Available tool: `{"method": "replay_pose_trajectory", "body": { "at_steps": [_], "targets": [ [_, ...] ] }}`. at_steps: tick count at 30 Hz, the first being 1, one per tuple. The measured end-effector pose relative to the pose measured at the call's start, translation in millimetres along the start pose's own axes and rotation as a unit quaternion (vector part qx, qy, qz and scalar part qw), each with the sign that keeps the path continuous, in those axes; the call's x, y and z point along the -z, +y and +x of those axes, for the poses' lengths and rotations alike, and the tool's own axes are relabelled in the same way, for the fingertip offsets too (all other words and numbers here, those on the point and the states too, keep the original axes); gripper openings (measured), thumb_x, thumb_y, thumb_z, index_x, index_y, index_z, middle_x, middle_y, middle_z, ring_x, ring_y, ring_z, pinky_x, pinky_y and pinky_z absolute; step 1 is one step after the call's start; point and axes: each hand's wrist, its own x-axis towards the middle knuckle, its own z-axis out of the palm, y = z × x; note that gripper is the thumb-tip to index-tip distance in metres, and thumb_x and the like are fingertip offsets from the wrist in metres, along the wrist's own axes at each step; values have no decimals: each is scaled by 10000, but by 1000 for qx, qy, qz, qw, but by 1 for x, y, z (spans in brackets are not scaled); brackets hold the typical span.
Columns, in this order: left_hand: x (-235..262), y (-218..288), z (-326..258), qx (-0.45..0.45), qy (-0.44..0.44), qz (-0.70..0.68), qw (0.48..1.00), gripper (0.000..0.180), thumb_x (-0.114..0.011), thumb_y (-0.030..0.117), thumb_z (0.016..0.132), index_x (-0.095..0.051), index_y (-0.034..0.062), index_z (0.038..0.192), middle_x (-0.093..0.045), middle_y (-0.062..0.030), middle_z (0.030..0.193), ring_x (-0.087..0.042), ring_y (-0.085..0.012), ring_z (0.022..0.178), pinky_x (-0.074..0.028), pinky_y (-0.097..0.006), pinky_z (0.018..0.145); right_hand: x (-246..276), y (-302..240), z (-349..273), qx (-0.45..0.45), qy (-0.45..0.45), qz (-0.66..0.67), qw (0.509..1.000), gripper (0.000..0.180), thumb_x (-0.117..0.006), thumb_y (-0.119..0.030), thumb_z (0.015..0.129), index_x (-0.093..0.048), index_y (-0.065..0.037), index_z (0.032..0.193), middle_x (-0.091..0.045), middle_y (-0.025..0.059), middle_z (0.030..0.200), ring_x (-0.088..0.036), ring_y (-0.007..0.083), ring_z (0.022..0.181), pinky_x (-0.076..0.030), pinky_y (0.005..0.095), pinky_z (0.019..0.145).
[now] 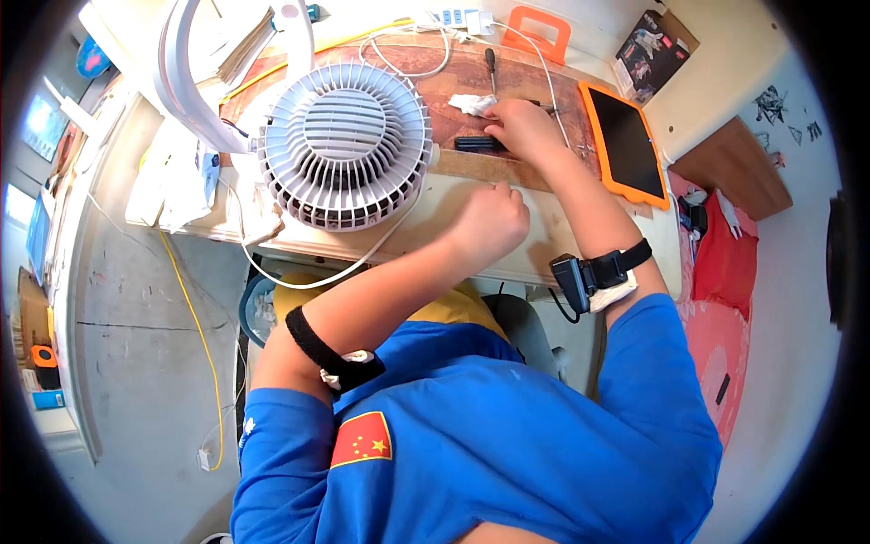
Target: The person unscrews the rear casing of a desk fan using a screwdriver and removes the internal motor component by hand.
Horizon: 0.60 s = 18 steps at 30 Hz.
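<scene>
Hands both over the surface (471, 240), right hand (523, 127) far out toward the back edge, left hand (489, 220) nearer the front edge. Right grip curled down over small metal bits and touching a crumpled white cloth (471, 103); whether the fingers pinch anything cannot be told, the knuckles hide it. Flat black bar-shaped part (480, 143) lies just left of the right hand, long axis running left-right along the surface, nearly touching the palm side; right hand clearly nearer to it than the left. Left grip closed in a loose fist resting on the pale board at the front edge, nothing seen inside it. Black-handled screwdriver (490, 69) lies behind the cloth, pointing front-back. White round fan (344, 145) stands at the left end, just beside the left hand. Tablet in orange case (627, 143) flat at the right end, dark screen up. Dark printed box (648, 54) beyond the back right corner, tilted. Orange handle-shaped frame (536, 34) and white power strip (458, 16) at the back edge
</scene>
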Motion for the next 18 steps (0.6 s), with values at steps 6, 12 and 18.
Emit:
{"method": "replay_pose_trajectory", "body": {
  "at_steps": [6,12,18],
  "targets": [
    [4,-1,8,9,-23,10,1000,68,-573,114,682,-599,51,693,-590,-91,708,-596,-224,684,-487,-331,555,-17,6,20,-14,20,10,1000,139,-656,-165,780,-693,-62,866,-665,160,873,-640,332,846,-503,432,750],
    [18,-4,-2,52,-14,-63,997,99,-570,102,699,-566,37,773,-587,-109,743,-599,-256,714,-500,-348,614,-17,6,33,-41,-16,-48,998,147,-568,-153,789,-670,-51,820,-657,181,849,-633,350,825,-500,456,732],
    [84,-17,-47,75,8,-375,924,149,-615,22,661,-530,19,783,-568,-110,755,-585,-266,716,-496,-332,646,36,7,7,-46,107,216,969,106,-581,-139,848,-552,-38,857,-587,62,743,-579,154,685,-460,291,632]
  ]
}}
